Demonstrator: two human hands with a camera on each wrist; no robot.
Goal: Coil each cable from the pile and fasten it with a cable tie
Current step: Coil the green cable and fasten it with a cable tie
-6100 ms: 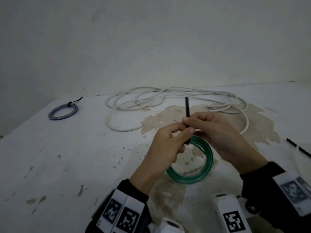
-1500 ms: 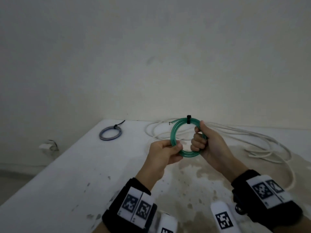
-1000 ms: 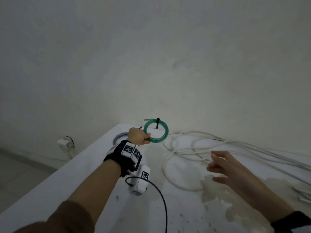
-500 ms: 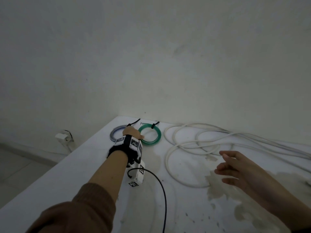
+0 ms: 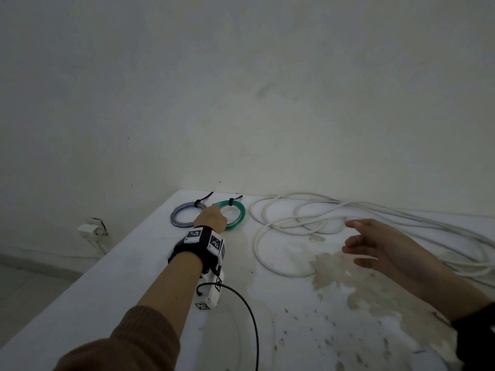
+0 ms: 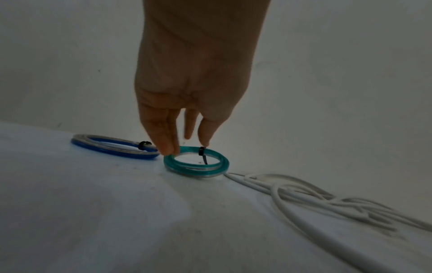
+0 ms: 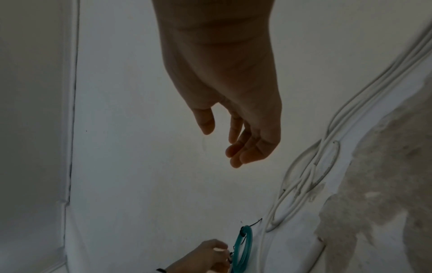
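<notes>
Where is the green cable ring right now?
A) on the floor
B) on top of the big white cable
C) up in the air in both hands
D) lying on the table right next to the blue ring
D: the green cable ring lies flat on the table beside the blue ring, with the left hand at its rim and the white cable off to the other side.

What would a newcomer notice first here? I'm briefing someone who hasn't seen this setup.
Probably the green coil, tied with a black cable tie and lying flat at the white table's far end beside a blue coil; the left hand's fingertips rest on its rim. To the right sprawls a loose white cable, uncoiled, with the open right hand hovering over it.
</notes>
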